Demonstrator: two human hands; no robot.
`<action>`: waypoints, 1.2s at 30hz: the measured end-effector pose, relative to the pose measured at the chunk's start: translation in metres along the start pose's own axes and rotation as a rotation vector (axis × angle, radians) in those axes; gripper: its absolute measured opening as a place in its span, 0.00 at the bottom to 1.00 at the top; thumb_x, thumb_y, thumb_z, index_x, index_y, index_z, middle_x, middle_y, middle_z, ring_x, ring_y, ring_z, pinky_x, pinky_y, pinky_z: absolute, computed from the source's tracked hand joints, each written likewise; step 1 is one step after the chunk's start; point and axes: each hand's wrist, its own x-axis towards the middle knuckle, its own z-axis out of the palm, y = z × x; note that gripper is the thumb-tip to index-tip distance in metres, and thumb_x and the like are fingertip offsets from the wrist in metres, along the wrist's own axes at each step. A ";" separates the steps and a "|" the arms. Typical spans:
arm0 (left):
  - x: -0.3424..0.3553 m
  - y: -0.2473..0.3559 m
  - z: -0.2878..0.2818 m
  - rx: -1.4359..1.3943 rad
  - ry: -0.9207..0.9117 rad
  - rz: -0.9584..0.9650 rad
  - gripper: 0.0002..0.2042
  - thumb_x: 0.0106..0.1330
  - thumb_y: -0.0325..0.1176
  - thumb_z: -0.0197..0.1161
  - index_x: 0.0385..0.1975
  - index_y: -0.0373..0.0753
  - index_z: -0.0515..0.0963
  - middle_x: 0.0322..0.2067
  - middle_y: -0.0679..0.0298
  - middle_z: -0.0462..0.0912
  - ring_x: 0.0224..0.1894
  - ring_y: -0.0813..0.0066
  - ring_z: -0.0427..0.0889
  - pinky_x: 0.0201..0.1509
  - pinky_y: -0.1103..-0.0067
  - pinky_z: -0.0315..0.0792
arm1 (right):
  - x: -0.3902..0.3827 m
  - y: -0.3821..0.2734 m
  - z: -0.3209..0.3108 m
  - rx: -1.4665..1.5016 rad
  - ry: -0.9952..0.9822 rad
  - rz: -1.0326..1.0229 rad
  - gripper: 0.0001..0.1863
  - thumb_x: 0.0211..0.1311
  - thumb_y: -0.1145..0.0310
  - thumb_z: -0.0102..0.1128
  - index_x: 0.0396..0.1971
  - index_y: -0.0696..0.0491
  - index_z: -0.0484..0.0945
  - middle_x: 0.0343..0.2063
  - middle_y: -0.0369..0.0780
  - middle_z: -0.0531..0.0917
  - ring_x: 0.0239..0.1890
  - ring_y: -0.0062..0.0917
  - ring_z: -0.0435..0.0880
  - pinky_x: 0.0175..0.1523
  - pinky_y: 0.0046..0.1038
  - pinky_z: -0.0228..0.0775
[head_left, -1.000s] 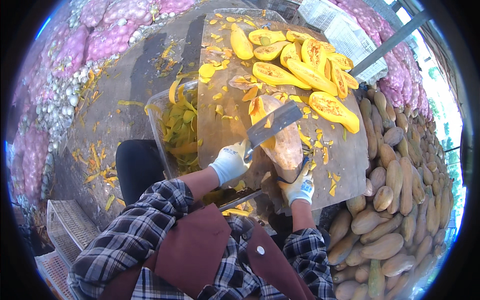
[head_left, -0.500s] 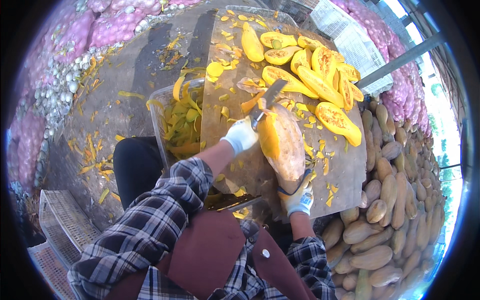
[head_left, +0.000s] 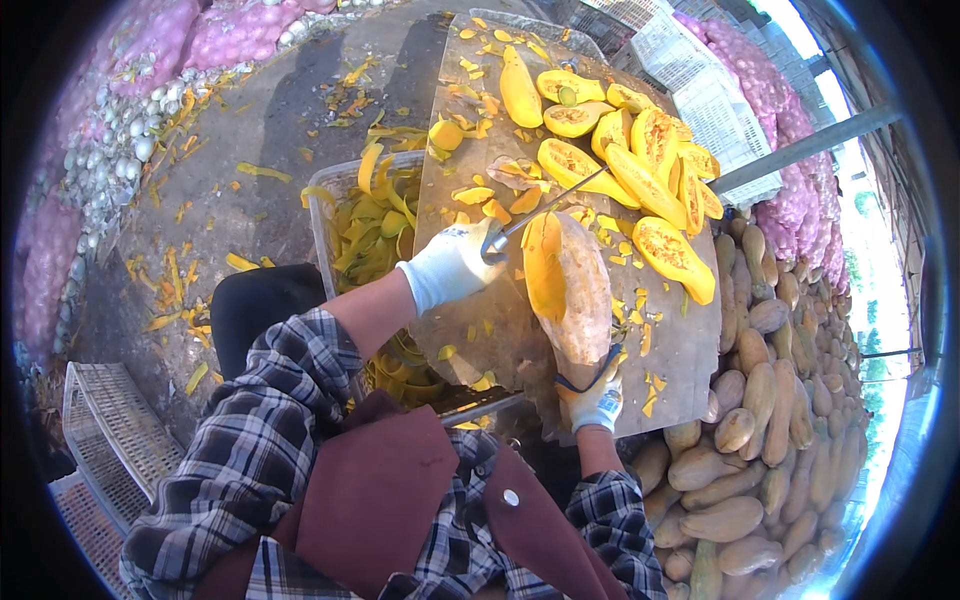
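Note:
A tan-skinned squash (head_left: 585, 290) lies on the wooden board (head_left: 480, 345), its near end toward me. A strip along its left side is peeled to bright yellow. My right hand (head_left: 593, 397), in a white glove with a dark edge, is closed round the near end. My left hand (head_left: 455, 262), also gloved, grips the handle of a knife (head_left: 548, 208) beside the squash's far left. The blade appears edge-on and points away to the right; whether it touches the squash, I cannot tell. Yellow peel scraps (head_left: 473, 195) lie near the knife.
Halved yellow squashes (head_left: 640, 177) cover the board's far right. A crate (head_left: 323, 225) of peelings stands against its left edge. Unpeeled squashes (head_left: 725, 470) are heaped at right. Pink net bags (head_left: 240, 38) and white crates (head_left: 700, 95) stand behind; a plastic crate (head_left: 120, 400) is at lower left.
My left hand has pulled back toward me and left with the knife, and the blade has turned edge-on. Peel lies on the board left of the squash. My right hand keeps its hold.

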 end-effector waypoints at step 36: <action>0.036 -0.105 -0.028 -1.071 -0.313 -0.620 0.12 0.66 0.34 0.65 0.45 0.36 0.77 0.26 0.63 0.79 0.23 0.75 0.79 0.23 0.75 0.75 | -0.001 0.004 0.032 -0.146 0.287 -0.253 0.67 0.38 0.51 0.82 0.75 0.59 0.48 0.59 0.59 0.74 0.58 0.56 0.77 0.63 0.48 0.70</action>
